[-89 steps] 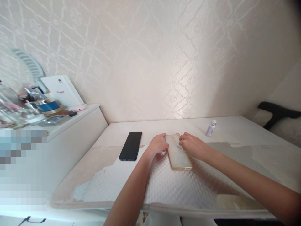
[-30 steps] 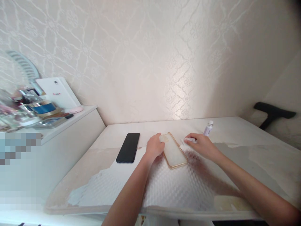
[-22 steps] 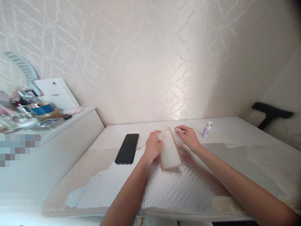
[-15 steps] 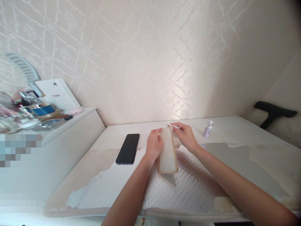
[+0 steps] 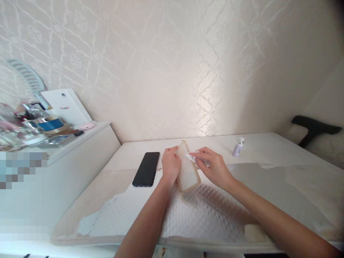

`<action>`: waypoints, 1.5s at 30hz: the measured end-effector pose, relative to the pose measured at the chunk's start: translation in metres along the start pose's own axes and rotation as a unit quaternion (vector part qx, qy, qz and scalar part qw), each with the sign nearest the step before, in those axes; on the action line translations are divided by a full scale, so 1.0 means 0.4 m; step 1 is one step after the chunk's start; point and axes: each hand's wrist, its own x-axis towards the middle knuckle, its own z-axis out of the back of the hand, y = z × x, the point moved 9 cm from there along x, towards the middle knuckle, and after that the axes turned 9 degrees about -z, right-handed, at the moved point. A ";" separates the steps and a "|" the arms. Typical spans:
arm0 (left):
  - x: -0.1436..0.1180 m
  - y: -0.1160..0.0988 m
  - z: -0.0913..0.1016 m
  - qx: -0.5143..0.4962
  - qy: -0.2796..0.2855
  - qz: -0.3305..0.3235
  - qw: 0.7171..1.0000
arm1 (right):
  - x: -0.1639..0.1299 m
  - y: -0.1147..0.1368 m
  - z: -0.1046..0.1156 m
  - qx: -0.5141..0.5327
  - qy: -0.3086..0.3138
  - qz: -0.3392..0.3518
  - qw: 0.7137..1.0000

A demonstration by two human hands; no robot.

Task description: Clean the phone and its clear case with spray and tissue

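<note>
A clear, yellowed phone case (image 5: 188,175) is held tilted above the table by my left hand (image 5: 171,163), whose fingers wrap its left edge. My right hand (image 5: 213,165) pinches a small white wipe (image 5: 190,156) against the upper part of the case; whether it is paper or cloth I cannot tell. To the left of my left hand a black smartphone (image 5: 147,169) lies flat with its dark screen up. Beyond my right hand stands a small lilac bottle (image 5: 238,147) with a white cap.
A textured white sheet (image 5: 123,211) covers part of the white table (image 5: 129,150). At the left, a cabinet (image 5: 80,165) holds a white box (image 5: 66,105), a comb (image 5: 27,75) and cosmetics. A black T-shaped armrest (image 5: 315,125) stands at the right.
My right hand has moved the white wipe from the case's top edge down onto its face. The case has shifted slightly left and tilted, with my left hand moving along.
</note>
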 end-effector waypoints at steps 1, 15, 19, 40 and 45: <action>0.000 0.008 0.002 0.007 0.001 0.013 1.000 | -0.009 0.007 0.001 0.006 0.004 0.008 1.000; -0.009 0.091 -0.008 -0.138 -0.026 0.159 0.977 | -0.091 0.091 0.012 0.007 -0.039 0.112 0.993; -0.019 0.110 -0.033 -0.266 -0.046 0.209 0.940 | -0.090 0.098 0.008 -0.025 -0.072 0.117 0.990; -0.089 0.008 -0.127 -0.617 0.167 0.398 0.659 | -0.110 0.100 -0.009 -0.128 -0.100 0.172 0.972; -0.092 0.010 -0.148 -0.661 0.151 0.415 0.606 | -0.115 0.094 -0.032 -0.156 -0.065 0.163 0.972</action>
